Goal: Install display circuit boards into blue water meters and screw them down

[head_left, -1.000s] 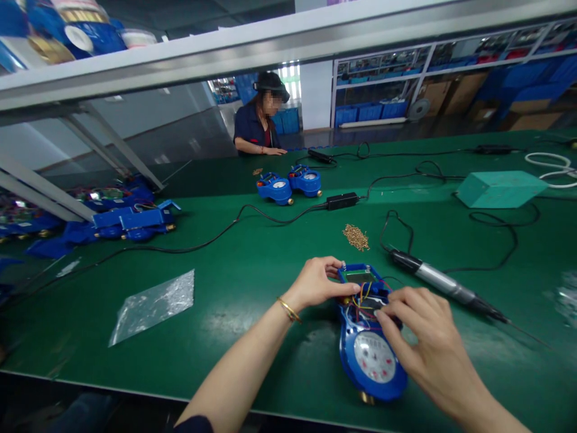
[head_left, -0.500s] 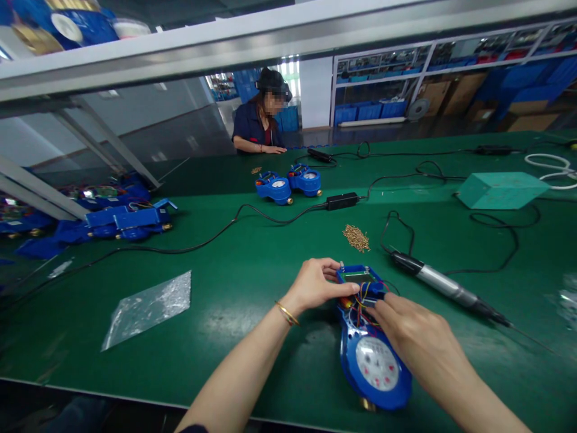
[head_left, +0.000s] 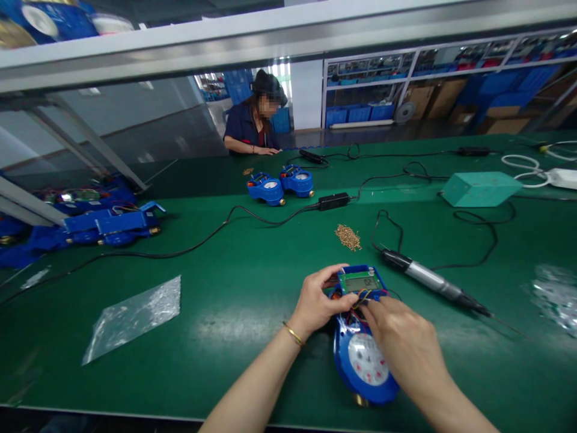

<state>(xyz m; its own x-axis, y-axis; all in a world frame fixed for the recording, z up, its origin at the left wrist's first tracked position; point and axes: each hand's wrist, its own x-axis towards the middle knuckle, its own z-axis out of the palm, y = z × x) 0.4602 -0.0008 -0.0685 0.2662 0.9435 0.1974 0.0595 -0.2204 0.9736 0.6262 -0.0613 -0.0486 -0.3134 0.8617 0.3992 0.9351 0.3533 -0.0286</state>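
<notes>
A blue water meter [head_left: 360, 367] with a white dial lies open on the green table [head_left: 234, 288] in front of me. At its far end sits a green circuit board with a small display [head_left: 359, 281] and a bunch of coloured wires. My left hand [head_left: 321, 300] grips the meter's left side, fingers curled by the board. My right hand [head_left: 403, 343] rests over the meter's middle, fingertips pinched at the wires.
An electric screwdriver [head_left: 430, 281] with its black cord lies just right of the meter. A pile of brass screws [head_left: 348, 237] sits beyond. Two blue meters [head_left: 279, 185] lie before a seated person [head_left: 252, 123]. A clear bag [head_left: 133, 316], a green box [head_left: 478, 188], more blue parts [head_left: 108, 224].
The circuit board has tipped up so its display now faces me. My right hand slid in toward the wires, and my left thumb closed on the meter's side.
</notes>
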